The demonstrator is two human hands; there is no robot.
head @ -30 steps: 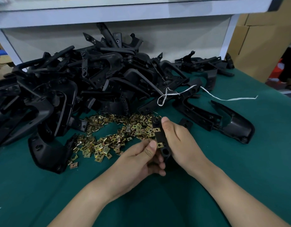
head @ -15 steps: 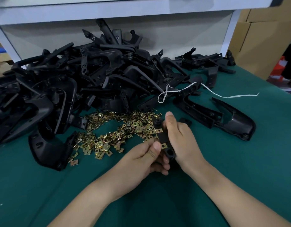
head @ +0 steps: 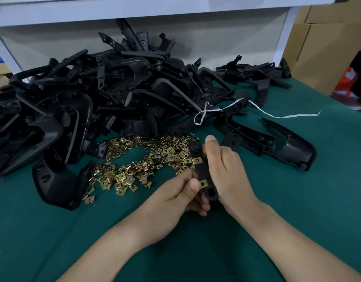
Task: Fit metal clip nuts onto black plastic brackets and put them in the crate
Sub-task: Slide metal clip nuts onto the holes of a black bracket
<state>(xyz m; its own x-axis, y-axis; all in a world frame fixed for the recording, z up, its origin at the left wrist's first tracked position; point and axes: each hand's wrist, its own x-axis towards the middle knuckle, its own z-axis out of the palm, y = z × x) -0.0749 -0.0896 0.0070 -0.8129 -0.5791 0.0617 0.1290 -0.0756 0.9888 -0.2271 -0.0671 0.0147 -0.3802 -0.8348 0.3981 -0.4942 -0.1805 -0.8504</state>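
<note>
Grip is two-handed in the head view: your right hand point(head: 222, 171) curls round the right edge of the black bracket point(head: 202, 172), thumb lying up towards its far end, while your left hand point(head: 175, 193) pinches the lower clip nut point(head: 203, 183) between thumb and forefinger against the bracket's left edge. The bracket is held just above the green table point(head: 297, 210), on the near side of the loose clip nuts point(head: 139, 161). Its long axis runs almost far to near, the near end tipped slightly right. The upper clip nut point(head: 197, 160) looks already seated on that same left edge. Judging from this, the lower one goes on crosswise, left to right, so push towards your right palm. Your left hand is the nearer one to the loose nuts. The crate is out of view, so I cannot tell which way it lies.
</note>
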